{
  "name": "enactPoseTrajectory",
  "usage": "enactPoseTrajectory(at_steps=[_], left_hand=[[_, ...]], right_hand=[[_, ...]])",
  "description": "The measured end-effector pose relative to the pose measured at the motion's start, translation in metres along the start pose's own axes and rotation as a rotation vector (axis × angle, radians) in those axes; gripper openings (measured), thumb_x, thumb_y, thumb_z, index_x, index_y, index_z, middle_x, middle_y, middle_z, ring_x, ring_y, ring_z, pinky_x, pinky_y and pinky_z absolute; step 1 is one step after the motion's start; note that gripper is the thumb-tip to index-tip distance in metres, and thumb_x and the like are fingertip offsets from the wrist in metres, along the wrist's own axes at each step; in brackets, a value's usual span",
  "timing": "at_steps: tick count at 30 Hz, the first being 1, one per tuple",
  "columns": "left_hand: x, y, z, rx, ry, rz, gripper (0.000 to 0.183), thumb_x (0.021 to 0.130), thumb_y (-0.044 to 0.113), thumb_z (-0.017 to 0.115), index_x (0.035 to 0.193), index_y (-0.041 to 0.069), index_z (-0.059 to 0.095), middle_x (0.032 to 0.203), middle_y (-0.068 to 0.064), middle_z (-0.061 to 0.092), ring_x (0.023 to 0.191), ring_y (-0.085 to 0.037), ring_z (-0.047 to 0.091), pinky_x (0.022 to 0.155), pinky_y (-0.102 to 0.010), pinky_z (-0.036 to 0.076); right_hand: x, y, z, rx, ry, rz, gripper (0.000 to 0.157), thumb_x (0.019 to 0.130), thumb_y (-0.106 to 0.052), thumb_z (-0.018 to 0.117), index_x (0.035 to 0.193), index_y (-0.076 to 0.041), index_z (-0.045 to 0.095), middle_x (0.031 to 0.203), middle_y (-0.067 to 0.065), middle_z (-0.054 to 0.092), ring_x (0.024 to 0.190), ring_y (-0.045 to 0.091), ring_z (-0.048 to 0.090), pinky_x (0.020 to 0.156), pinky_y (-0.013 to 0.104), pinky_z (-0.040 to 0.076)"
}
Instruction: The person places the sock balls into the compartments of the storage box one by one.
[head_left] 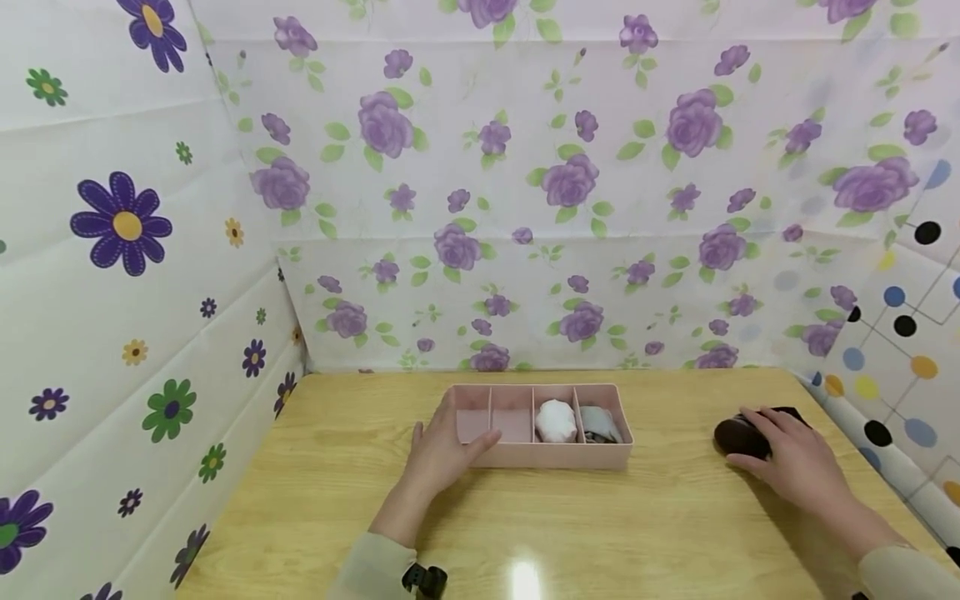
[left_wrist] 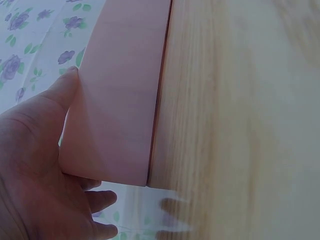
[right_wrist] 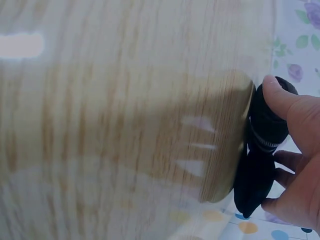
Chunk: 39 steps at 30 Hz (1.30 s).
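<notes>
A pink divided storage box (head_left: pixel 555 457) lies lengthwise near the back of the table. My left hand (head_left: pixel 438 450) holds its left end, thumb on the front rim. In the left wrist view, the thumb rests at the rim of the box (left_wrist: pixel 117 100) and the other fingers are around its end. The two left compartments hold nothing. A white balled sock (head_left: pixel 556 422) fills the third, and a grey folded sock (head_left: pixel 600 423) lies in the rightmost. Far to the right, my right hand (head_left: pixel 798 458) grips a black rolled sock (right_wrist: pixel 267 122) between thumb and fingers.
The wooden table (head_left: pixel 600 525) ends at a purple-flowered cloth (head_left: pixel 525 325) behind. A daisy-print cloth (head_left: pixel 225 367) borders the left, and a dotted cloth (head_left: pixel 892 375) stands close beside the right hand. A black strap (head_left: pixel 425 579) is on the left wrist.
</notes>
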<state>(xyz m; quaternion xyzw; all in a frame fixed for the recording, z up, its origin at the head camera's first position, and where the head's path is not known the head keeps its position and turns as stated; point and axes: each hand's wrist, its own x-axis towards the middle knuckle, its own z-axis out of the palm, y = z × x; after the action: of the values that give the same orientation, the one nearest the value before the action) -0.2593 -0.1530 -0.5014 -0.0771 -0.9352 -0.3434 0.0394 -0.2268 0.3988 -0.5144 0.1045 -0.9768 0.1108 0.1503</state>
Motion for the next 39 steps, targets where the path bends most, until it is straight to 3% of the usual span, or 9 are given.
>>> enactPoseTrajectory(at_steps=[10,16,20,25,34,39], left_hand=[[0.002,0.005,0.0,-0.007,-0.007,0.005,0.117,0.099,0.071,0.071,0.176,0.001,0.016,0.18,-0.018,0.025,0.162,-0.038,0.034,0.128,-0.077,0.009],[0.0,0.011,-0.004,-0.019,0.001,0.013,0.114,0.101,0.065,0.072,0.176,0.001,0.015,0.18,-0.019,0.025,0.162,-0.039,0.034,0.127,-0.078,0.01],[-0.001,0.011,-0.006,-0.015,0.001,0.011,0.115,0.101,0.066,0.072,0.176,0.001,0.015,0.18,-0.019,0.025,0.162,-0.039,0.033,0.127,-0.078,0.01],[0.0,0.011,-0.007,-0.011,0.002,0.009,0.115,0.101,0.066,0.072,0.176,0.0,0.015,0.18,-0.019,0.025,0.163,-0.039,0.033,0.127,-0.078,0.01],[-0.002,0.006,-0.005,-0.007,-0.006,-0.002,0.118,0.099,0.072,0.07,0.176,0.001,0.014,0.18,-0.019,0.026,0.163,-0.038,0.033,0.128,-0.078,0.009],[-0.002,0.004,-0.004,-0.005,-0.004,-0.001,0.116,0.1,0.067,0.072,0.176,0.002,0.014,0.179,-0.019,0.027,0.162,-0.039,0.034,0.127,-0.078,0.01]], right_hand=[[-0.003,0.011,-0.002,-0.023,-0.013,-0.021,0.083,0.086,-0.032,0.096,0.15,0.006,0.059,0.138,0.04,0.061,0.124,0.063,0.056,0.097,0.079,0.045],[0.0,0.012,-0.002,-0.011,-0.013,-0.012,0.081,0.087,-0.032,0.095,0.15,0.005,0.06,0.137,0.039,0.062,0.123,0.063,0.057,0.096,0.079,0.045],[0.005,0.008,-0.002,-0.006,-0.042,0.013,0.085,0.09,-0.042,0.092,0.152,0.004,0.059,0.139,0.039,0.062,0.126,0.062,0.054,0.095,0.081,0.042],[0.01,0.0,-0.002,0.008,-0.09,0.077,0.093,0.095,-0.066,0.08,0.157,0.0,0.056,0.146,0.037,0.059,0.133,0.062,0.048,0.096,0.083,0.035],[0.01,-0.009,-0.001,0.047,-0.153,0.137,0.095,0.1,-0.071,0.071,0.164,-0.004,0.049,0.151,0.038,0.055,0.141,0.068,0.035,0.102,0.091,0.02],[0.011,-0.011,0.0,0.047,-0.154,0.162,0.096,0.101,-0.076,0.064,0.16,-0.002,0.053,0.151,0.038,0.056,0.143,0.069,0.031,0.103,0.093,0.015]])
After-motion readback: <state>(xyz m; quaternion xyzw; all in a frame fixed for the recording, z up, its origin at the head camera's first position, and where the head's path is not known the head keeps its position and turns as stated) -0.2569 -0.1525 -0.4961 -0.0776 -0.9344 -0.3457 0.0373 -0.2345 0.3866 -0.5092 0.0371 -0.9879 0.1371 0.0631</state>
